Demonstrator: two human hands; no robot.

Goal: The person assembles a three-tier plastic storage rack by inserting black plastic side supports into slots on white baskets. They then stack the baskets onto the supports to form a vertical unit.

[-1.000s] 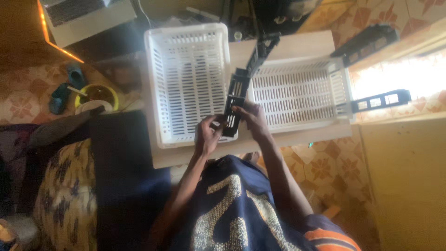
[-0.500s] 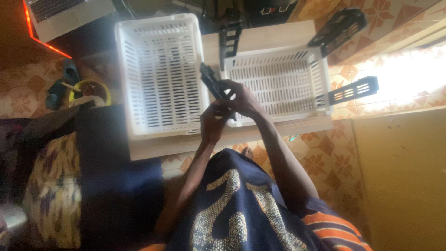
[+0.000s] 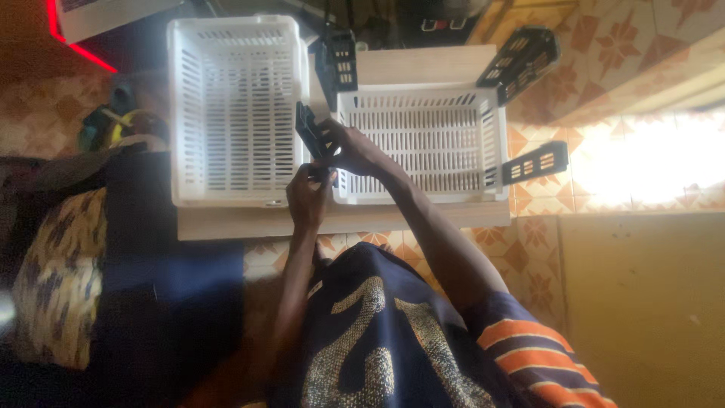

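Two white slotted plastic baskets stand on a pale wooden board [image 3: 343,221]. The left basket [image 3: 226,113] is bare. The right basket [image 3: 423,140] has black slotted pieces sticking out at its corners: one at the far left [image 3: 341,57], one at the far right [image 3: 521,57], one at the near right [image 3: 538,161]. My right hand [image 3: 356,149] grips another black slotted piece [image 3: 306,127] at the right basket's near left corner. My left hand [image 3: 308,193] holds the same piece lower down, just under my right hand.
A dark blue cloth [image 3: 174,272] and a patterned fabric [image 3: 60,279] lie at the left. A yellow and green object [image 3: 124,125] sits left of the baskets. Patterned tiles [image 3: 544,249] surround the board; a plain yellow panel [image 3: 642,310] fills the lower right.
The black piece in my hands has swung from upright in front of the baskets down to the right basket's near left corner. My view has shifted, so the baskets sit further right.
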